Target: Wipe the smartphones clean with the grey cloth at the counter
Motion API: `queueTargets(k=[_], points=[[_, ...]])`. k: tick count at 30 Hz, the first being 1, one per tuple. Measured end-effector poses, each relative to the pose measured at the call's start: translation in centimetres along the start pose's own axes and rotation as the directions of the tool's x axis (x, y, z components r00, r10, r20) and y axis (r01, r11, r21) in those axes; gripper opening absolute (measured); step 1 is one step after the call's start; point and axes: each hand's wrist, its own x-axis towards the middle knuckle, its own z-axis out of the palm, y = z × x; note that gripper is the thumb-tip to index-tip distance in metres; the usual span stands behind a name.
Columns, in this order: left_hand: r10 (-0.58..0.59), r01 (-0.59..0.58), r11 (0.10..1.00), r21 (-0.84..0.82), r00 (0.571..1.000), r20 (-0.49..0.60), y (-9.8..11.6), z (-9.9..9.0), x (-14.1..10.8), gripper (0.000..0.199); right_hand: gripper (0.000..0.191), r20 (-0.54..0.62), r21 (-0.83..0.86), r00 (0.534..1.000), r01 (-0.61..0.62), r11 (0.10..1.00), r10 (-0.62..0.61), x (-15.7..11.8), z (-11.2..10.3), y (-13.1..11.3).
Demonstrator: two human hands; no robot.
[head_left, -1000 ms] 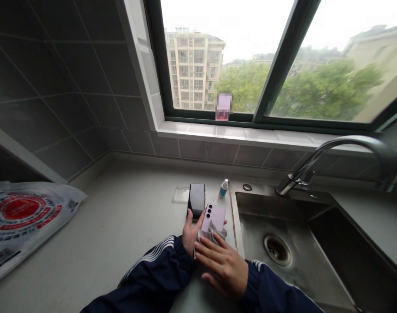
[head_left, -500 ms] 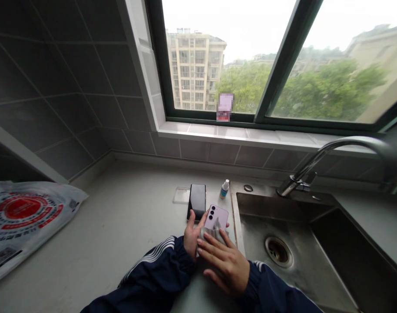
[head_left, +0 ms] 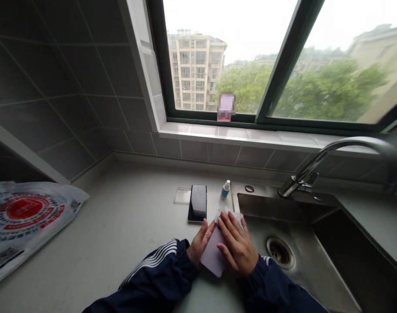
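Note:
A light purple smartphone [head_left: 214, 256] lies back side up in my left hand [head_left: 197, 246], gripped along its left edge with the fingers hidden underneath. My right hand [head_left: 238, 248] lies over the phone's upper end, its fingers pressing a thin whitish cloth [head_left: 238, 214] against the back. The camera lenses are mostly covered by the cloth and fingers. Just beyond my left hand, a second phone [head_left: 197, 202] with a dark screen rests on the counter. A clear phone case [head_left: 182, 195] sits to its left, partly behind it. A small spray bottle [head_left: 225, 190] stands upright behind my right hand.
To the right is a steel sink [head_left: 302, 243] with a drain [head_left: 280, 253] and a curved faucet [head_left: 315, 163]. A printed plastic bag [head_left: 29, 217] occupies the counter's left side. The tiled wall and windowsill [head_left: 237, 134] run along the back of the counter [head_left: 127, 208].
My right hand has slid the cloth from the phone's lower part up to its camera end. The phone's lower back is now uncovered, and the phone sits nearer to me.

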Motion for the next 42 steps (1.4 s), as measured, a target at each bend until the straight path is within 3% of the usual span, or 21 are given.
queueTargets(k=[5,14,18,23,29,38,42], points=[[0.000,0.000,1.000,0.019,1.000,-0.013,-0.1,0.0,-0.1,0.072,0.067,-0.008,-0.012,0.999,-0.038,0.999,0.038,-0.1,0.2,-0.4],[0.112,-0.120,0.984,-0.133,0.991,-0.068,0.2,-0.9,0.3,0.079,0.060,0.074,0.096,0.986,0.140,0.986,-0.147,0.0,-0.4,-3.4],[0.044,-0.074,0.982,-0.173,0.984,-0.174,0.9,-0.6,0.1,0.076,0.053,0.059,0.172,0.971,0.218,0.961,-0.231,-0.1,-0.6,-4.3],[0.012,-0.055,0.976,-0.209,0.979,-0.206,1.1,-0.7,-0.1,0.074,0.044,0.048,0.209,0.961,0.258,0.943,-0.273,0.0,-0.9,-3.8],[0.064,-0.092,0.977,-0.193,0.987,-0.148,0.6,-0.8,0.3,0.071,0.048,0.044,0.119,0.977,0.201,0.972,-0.207,0.1,-0.6,-2.1],[0.047,-0.045,0.997,-0.061,0.998,0.036,-0.2,-1.2,0.0,0.067,0.063,-0.028,-0.002,1.000,-0.009,1.000,0.009,-0.2,0.0,-0.3],[-0.016,0.017,0.999,-0.041,1.000,0.009,-0.3,-1.1,-0.3,0.064,0.064,-0.013,-0.001,0.997,-0.081,0.997,0.081,-0.3,0.0,-0.2]])
